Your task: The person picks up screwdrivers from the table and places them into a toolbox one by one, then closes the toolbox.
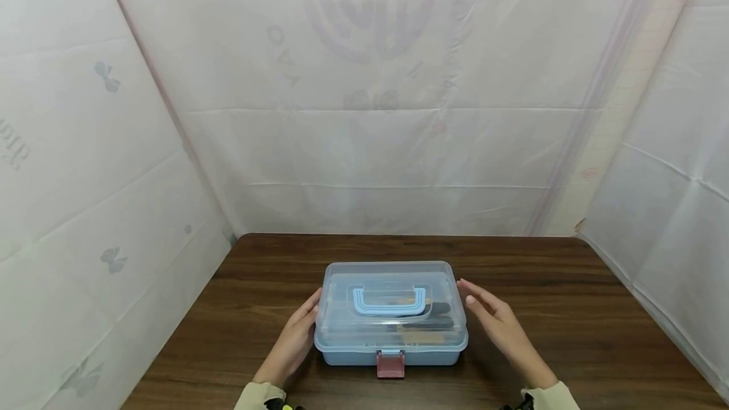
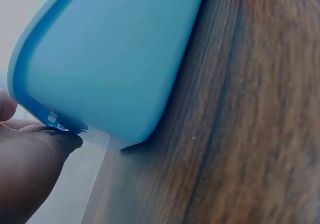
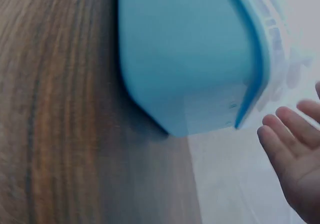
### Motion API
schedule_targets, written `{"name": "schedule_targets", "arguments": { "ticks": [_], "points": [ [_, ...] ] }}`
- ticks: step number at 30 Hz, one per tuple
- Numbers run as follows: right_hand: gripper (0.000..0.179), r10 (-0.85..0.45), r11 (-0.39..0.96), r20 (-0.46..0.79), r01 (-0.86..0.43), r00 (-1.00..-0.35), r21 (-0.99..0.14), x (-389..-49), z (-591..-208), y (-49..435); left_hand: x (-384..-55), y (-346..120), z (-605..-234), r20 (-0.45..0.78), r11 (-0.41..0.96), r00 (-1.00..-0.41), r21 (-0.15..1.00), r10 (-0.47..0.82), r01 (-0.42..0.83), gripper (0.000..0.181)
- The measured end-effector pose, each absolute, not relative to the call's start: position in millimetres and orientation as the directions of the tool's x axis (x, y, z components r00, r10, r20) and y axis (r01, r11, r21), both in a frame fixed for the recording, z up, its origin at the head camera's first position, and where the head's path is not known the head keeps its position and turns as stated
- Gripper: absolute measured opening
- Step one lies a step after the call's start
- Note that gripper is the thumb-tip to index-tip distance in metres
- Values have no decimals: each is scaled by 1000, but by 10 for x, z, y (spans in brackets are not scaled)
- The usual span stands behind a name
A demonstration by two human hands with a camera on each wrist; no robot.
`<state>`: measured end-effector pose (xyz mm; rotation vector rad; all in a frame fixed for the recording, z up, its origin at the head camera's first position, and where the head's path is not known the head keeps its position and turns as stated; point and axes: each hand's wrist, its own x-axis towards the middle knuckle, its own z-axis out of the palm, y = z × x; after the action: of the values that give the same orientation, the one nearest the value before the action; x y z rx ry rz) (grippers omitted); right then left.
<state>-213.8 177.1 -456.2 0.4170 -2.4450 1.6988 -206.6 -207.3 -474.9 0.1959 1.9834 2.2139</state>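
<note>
A light blue plastic storage box [image 1: 342, 358] with a clear lid [image 1: 376, 273] stands closed over its contents on the table. Its blue carry handle [image 1: 390, 310] lies flat on the lid, and a pinkish latch [image 1: 390, 367] hangs at the front. My left hand [image 1: 292, 341] rests against the box's left side, fingertips right at the rim in the left wrist view. On the other side, my right hand [image 1: 504, 331] is held beside the box with fingers extended; the right wrist view shows a small gap between its fingertips and the box wall [image 3: 185, 43].
Dark and tan items [image 1: 421, 336] show blurred through the lid. The dark wood-grain table [image 1: 256, 283] reaches back to white sheeting [image 1: 364, 150], which also hangs along the left and right sides.
</note>
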Motion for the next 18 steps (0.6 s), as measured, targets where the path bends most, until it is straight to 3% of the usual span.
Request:
{"name": "schedule_targets", "arguments": {
  "ticks": [7,18],
  "points": [
    [28,-38,265,396,-391,-917,-881,-2052,-4402,1752,-2071,-2050,-4746,-15,-127,-985,991,174,-38,54],
    [32,-110,192,295,-311,-949,-931,-1841,-4284,1699,-2105,-2054,-4739,-14,-110,-986,993,166,-32,55]
  ]
}}
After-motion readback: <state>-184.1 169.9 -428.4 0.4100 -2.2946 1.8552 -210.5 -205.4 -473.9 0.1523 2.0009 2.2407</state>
